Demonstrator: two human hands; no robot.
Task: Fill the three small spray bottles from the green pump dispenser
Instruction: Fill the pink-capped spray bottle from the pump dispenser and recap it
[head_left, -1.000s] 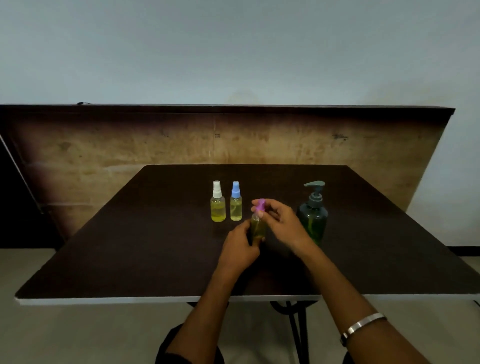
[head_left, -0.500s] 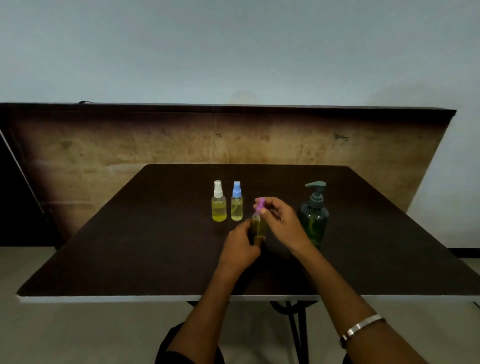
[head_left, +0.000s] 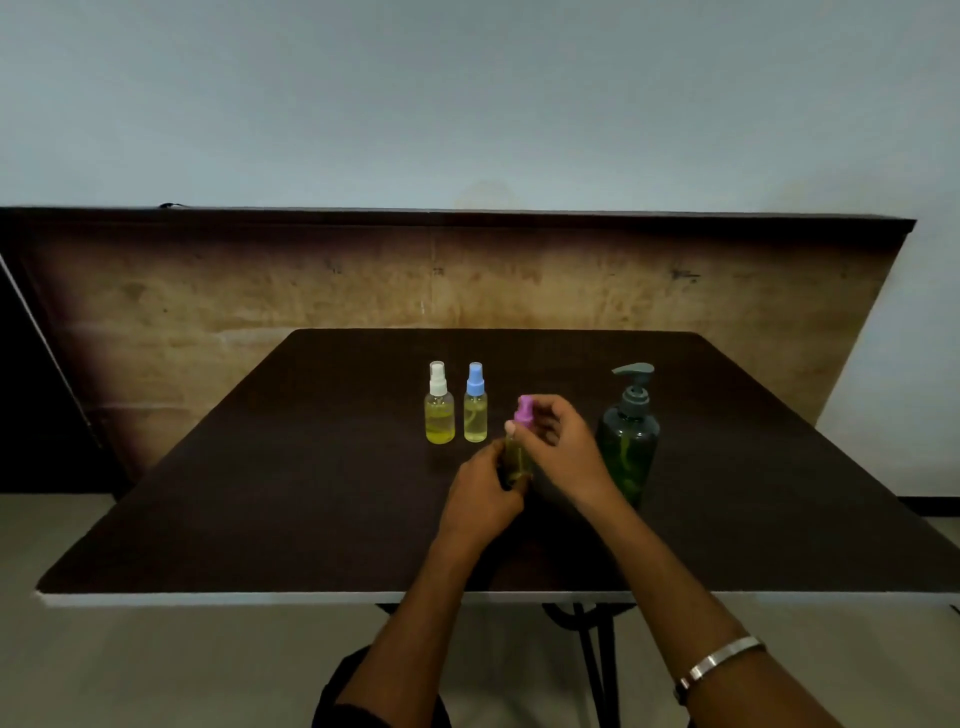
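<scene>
Two small spray bottles stand side by side on the dark table (head_left: 311, 467): one with a white cap (head_left: 439, 404) and one with a blue cap (head_left: 475, 403), both holding yellow liquid. A third small bottle (head_left: 517, 458) with yellow liquid stands in front of them. My left hand (head_left: 480, 499) grips its body from the left. My right hand (head_left: 558, 447) pinches its purple spray cap (head_left: 523, 408) on top. The green pump dispenser (head_left: 628, 441) stands upright just right of my right hand, partly hidden by my wrist.
A brown wooden board (head_left: 260, 291) leans against the wall behind the table. The table's pale front edge (head_left: 208, 598) runs below my forearms, with dark metal legs (head_left: 592, 654) under it. A metal bracelet (head_left: 719, 660) is on my right wrist.
Both hands stay on the purple-capped bottle. My right fingers have shifted slightly around the purple cap. The other bottles and the dispenser have not moved.
</scene>
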